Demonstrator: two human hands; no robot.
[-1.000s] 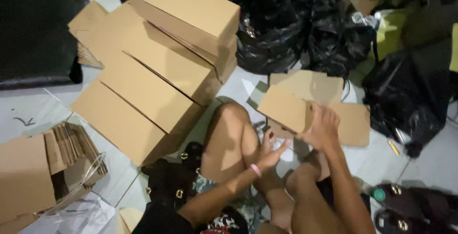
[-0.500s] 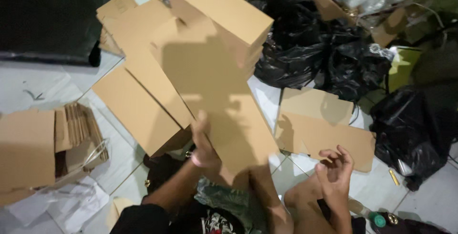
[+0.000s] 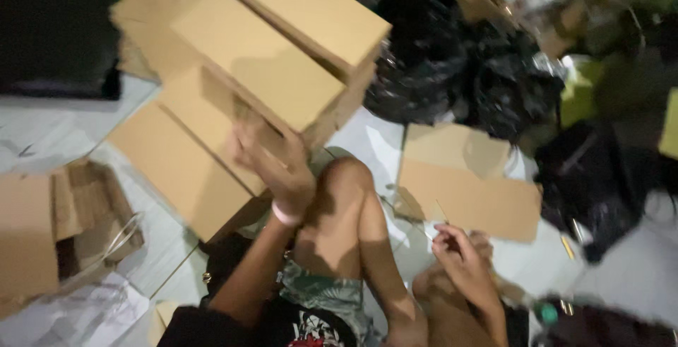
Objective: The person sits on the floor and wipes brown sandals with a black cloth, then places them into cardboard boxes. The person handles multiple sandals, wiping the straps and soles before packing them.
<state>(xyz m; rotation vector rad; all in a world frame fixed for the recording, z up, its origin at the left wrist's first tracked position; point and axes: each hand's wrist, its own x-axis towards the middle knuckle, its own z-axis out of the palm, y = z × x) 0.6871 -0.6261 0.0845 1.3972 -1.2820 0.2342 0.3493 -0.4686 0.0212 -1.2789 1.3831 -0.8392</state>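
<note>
My left hand [image 3: 277, 167] reaches forward over my bent knee and grips the near end of a long brown cardboard box [image 3: 261, 71]. That box lies tilted on a stack of similar cardboard boxes [image 3: 311, 15]. My right hand [image 3: 459, 255] hovers low by my right leg with its fingers loosely curled and nothing clearly in them. Just beyond it, a flat cardboard sheet [image 3: 466, 191] lies on the pale floor. I wear a pink band on my left wrist.
Flattened boxes [image 3: 176, 163] lie on the floor under the stack. A bundle of folded cardboard [image 3: 42, 234] sits at the left, with crumpled white paper [image 3: 78, 315] in front of it. Black plastic bags [image 3: 452, 71] pile up behind and to the right. A dark mat [image 3: 56, 29] lies far left.
My left hand has carried the long box from in front of me onto the stack. My right hand has left the flat sheet and drawn back towards my leg.
</note>
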